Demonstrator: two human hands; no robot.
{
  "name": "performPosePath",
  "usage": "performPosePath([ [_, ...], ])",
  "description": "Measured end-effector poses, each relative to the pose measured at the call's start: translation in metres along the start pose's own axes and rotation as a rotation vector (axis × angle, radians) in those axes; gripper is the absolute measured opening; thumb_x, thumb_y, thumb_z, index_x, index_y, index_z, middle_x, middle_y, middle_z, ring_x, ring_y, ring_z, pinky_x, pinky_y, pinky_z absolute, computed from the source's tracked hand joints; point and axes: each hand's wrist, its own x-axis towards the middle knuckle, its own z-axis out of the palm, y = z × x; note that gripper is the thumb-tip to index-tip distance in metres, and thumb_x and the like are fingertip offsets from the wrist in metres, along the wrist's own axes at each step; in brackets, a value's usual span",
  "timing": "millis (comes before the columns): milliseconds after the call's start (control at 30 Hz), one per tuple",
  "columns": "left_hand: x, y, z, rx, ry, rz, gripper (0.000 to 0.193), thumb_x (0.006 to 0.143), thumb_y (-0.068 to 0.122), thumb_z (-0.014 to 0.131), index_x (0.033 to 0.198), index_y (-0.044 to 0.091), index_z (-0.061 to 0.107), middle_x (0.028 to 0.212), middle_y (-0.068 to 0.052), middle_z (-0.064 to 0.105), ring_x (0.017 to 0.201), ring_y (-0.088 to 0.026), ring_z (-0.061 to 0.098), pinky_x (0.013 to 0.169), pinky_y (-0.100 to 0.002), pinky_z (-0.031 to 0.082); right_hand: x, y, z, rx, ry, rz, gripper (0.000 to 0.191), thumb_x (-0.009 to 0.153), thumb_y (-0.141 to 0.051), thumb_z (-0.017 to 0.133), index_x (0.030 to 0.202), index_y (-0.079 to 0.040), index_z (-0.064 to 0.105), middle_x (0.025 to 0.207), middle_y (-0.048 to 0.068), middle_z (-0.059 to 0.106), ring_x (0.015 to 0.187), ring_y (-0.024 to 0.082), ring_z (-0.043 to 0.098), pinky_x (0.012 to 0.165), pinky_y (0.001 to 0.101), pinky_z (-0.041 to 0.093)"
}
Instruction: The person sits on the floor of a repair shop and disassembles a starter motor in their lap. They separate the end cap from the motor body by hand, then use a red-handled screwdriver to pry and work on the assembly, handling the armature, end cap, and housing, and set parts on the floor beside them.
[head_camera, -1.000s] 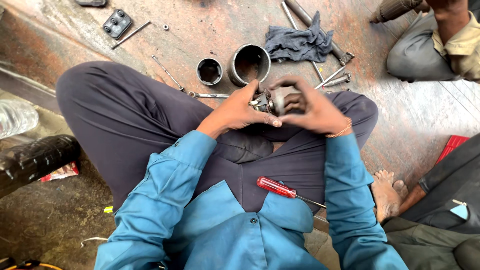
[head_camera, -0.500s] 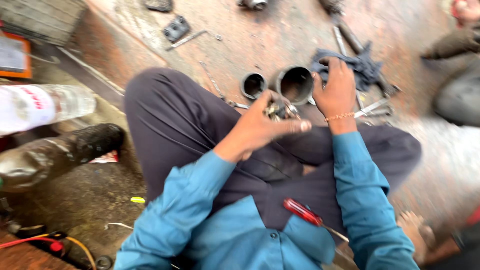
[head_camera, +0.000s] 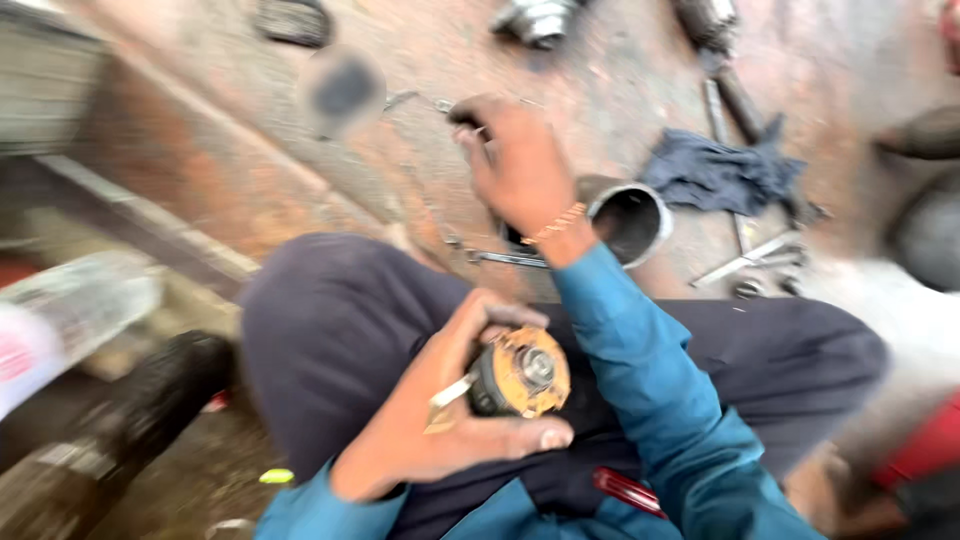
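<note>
Head view: round motor part cradled in the left hand

A grimy round metal part (head_camera: 518, 372), orange-brown on its face with a bright hub, sat over the lap, gripped by the left hand (head_camera: 440, 420), fingers curled round it, thumb beneath. At twelve o'clock the right hand (head_camera: 520, 165) stretched out over the floor, fingers bent on something small and dark; blur hid what. At two o'clock lay a steel cylinder (head_camera: 630, 220) and a blue rag (head_camera: 720, 172). A red-handled screwdriver (head_camera: 625, 490) rested at five o'clock.
</note>
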Motion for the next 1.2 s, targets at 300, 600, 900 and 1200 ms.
performPosePath([
  [300,0.017,-0.003,0.003,0.054,0.043,0.010,0.074,0.071,0.026,0.095,0.130,0.003,0.056,0.110,-0.005,0.067,0.106,-0.010,0.065,0.094,-0.027,0.054,-0.124,0.148,-0.159,-0.432,-0.469,0.494,0.050,0.076,-0.011,0.077,0.125,-0.018,0.070,0.106,0.018,0.072,0.095,0.038,0.071,0.083,0.0495,0.057],
  [600,0.026,-0.013,0.009,-0.046,0.123,0.022,0.072,0.070,0.018,0.092,0.129,0.003,0.054,0.114,-0.007,0.066,0.109,-0.013,0.065,0.096,-0.030,0.055,-0.144,0.187,-0.101,-0.486,-0.343,0.408,0.057,0.080,-0.019,0.081,0.132,-0.013,0.058,0.120,0.031,0.052,0.104,0.052,0.059,0.089,0.0558,0.052],
  [900,0.024,-0.021,0.008,-0.076,0.142,0.103,0.071,0.072,0.018,0.092,0.130,0.002,0.054,0.114,-0.009,0.068,0.108,-0.014,0.066,0.096,-0.030,0.056,-0.145,0.224,-0.116,-0.364,-0.328,0.353,0.045,0.074,-0.020,0.077,0.116,-0.009,0.065,0.102,0.022,0.073,0.097,0.041,0.070,0.087,0.0489,0.056],
  [1200,0.006,-0.023,-0.005,-0.411,0.167,0.445,0.075,0.077,0.022,0.095,0.134,0.005,0.047,0.113,-0.015,0.066,0.106,-0.029,0.066,0.095,-0.044,0.057,-0.065,0.227,-0.171,0.850,0.455,0.651,0.038,0.090,0.009,0.063,0.125,0.000,0.052,0.108,0.014,0.069,0.089,0.027,0.071,0.069,0.0356,0.063],
])
